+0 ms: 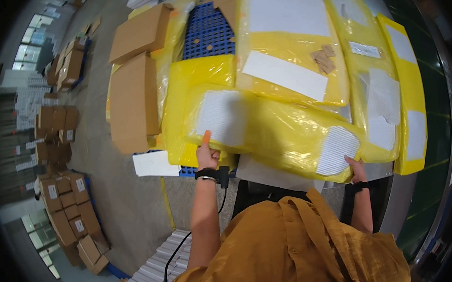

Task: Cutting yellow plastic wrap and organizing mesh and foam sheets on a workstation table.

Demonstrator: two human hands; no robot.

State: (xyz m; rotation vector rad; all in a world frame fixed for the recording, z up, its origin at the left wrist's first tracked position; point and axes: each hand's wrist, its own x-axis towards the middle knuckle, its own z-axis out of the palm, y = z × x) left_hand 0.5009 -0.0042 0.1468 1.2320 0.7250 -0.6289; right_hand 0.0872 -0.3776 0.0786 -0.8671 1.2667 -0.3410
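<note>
A long yellow package (275, 129) wrapped in clear film lies across my front, a pale striped patch near each end. My left hand (207, 155) is closed on its left near edge, thumb on top. At the lower right corner my right hand (357, 168) grips the same package, its fingers mostly hidden beneath. Under and behind the package are more film-wrapped yellow packs (200, 72). A white sheet (284, 75) and torn brown cardboard scraps (324, 59) rest on the pack behind it.
Brown cartons (134, 103) stand left of the packs, beside a blue plastic pallet (208, 32). At the right runs a green conveyor belt (436, 116) with a metal edge. Stacked boxes (70, 199) stand on the floor far left; white bundles (161, 266) lie at lower left.
</note>
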